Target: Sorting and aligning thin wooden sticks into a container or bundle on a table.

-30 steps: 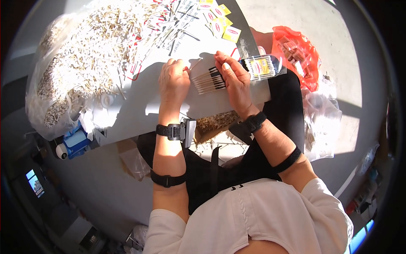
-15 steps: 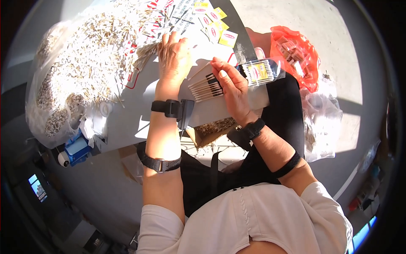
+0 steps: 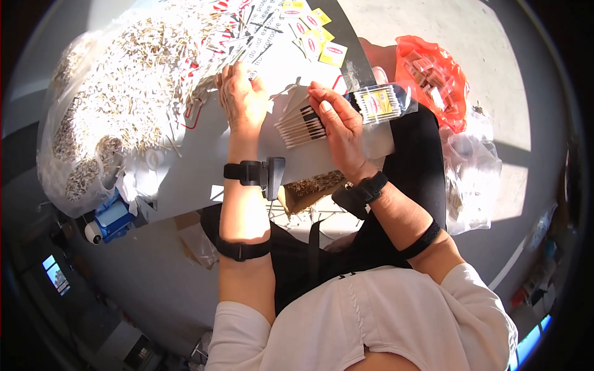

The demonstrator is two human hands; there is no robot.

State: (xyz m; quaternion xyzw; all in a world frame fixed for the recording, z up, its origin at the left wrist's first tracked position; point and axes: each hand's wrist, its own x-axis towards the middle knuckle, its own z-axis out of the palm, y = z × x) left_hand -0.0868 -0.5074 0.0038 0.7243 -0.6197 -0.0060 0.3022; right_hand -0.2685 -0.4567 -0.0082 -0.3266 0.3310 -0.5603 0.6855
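My left hand (image 3: 244, 102) is over the near edge of a big pile of loose cotton swabs (image 3: 148, 68), fingers bent and a little apart, thumb to the side. My right hand (image 3: 339, 120) is closed, thumb and fingertips pinched at the upper end of a fan of cotton swabs (image 3: 300, 130) with pale sticks. Part of that fan is hidden under the right hand. Just right of it lies a clear pack of swabs (image 3: 377, 105) with a yellow card inside. Several yellow cards (image 3: 312, 40) are scattered farther back.
A clear plastic bag (image 3: 52, 142) surrounds the pile's left side. Right of the table, a red bag (image 3: 430, 80) holds small packs, with a clear bag (image 3: 470, 173) below it. A blue-and-white object (image 3: 111, 219) sits at the table's left corner. An open cardboard box (image 3: 309, 195) is under the table.
My left hand has drawn back toward me and slightly left over the pile's edge. More swabs show fanned by my right hand, which has stayed almost in place.
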